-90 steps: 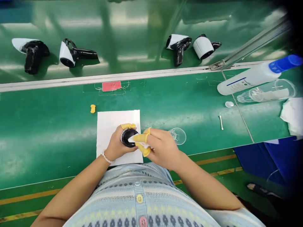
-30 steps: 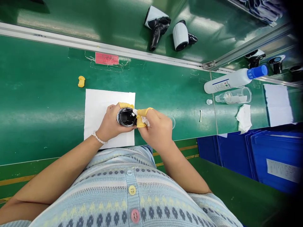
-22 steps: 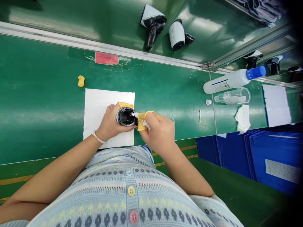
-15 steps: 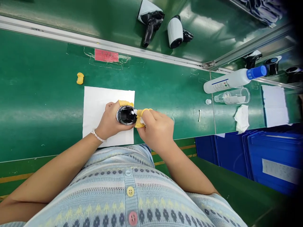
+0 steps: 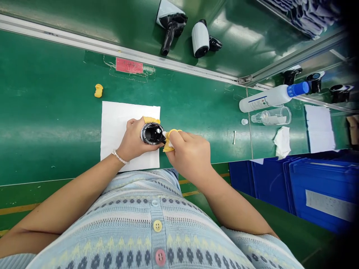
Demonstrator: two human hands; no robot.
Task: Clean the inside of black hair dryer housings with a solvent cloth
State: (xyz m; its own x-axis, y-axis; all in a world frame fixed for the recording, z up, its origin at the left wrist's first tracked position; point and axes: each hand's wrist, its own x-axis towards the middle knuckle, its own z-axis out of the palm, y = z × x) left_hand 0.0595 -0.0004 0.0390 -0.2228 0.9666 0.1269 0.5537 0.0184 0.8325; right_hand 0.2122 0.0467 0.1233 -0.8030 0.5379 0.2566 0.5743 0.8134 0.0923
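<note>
Both curled: left hand (image 5: 134, 139) around black barrel (image 5: 151, 134), right hand (image 5: 192, 152) around tissue (image 5: 164, 133)

Well lit, w/ glare on grn shelf (image 5: 235, 41), R corners dark.

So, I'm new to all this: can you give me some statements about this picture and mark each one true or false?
1. The left hand holds a round part with a dark inside. True.
2. The right hand is holding the bottle. False: the right hand pinches a white wad by the round part's rim.
3. Yellow finger covers are worn on both hands. True.
4. The bottle's cap is red. False: the cap is blue.
5. The loose yellow piece lies on the white paper. False: the yellow piece lies on the green table, off the paper.
</note>
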